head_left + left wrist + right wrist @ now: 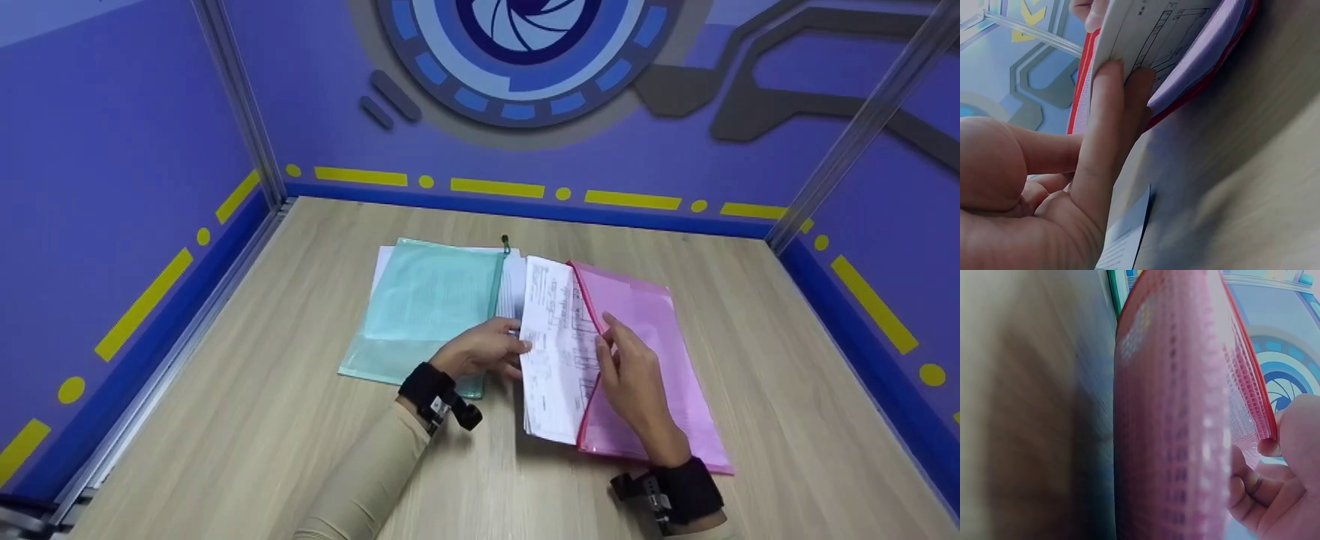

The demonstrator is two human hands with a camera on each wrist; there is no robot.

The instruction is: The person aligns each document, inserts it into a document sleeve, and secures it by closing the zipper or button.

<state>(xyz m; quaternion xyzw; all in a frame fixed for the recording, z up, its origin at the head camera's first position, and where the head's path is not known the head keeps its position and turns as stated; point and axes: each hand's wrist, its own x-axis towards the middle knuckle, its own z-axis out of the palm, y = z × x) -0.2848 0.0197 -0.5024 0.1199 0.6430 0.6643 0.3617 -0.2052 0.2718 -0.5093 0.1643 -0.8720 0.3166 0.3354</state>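
Observation:
A pink mesh zip pouch (641, 296) with a red zip edge lies on the right, a stack of printed papers (551, 382) sticking out of its left-facing mouth. My left hand (480, 351) pinches the papers at their left edge, thumb on top; in the left wrist view its fingers (1107, 107) lie flat against the sheets' underside. With my right hand (637, 379) I pinch the pouch's red opening edge (1264, 399), which stands lifted from the papers. The part of the stack inside the pouch shows only dimly through the pink mesh.
Left of the papers lies a teal zip pouch (427, 292) with a dark zip pull (505, 241) at its top right corner. White sheets (511, 281) show from under it. Blue-purple panels (480, 150) border the wooden table (247, 360) at the back and sides.

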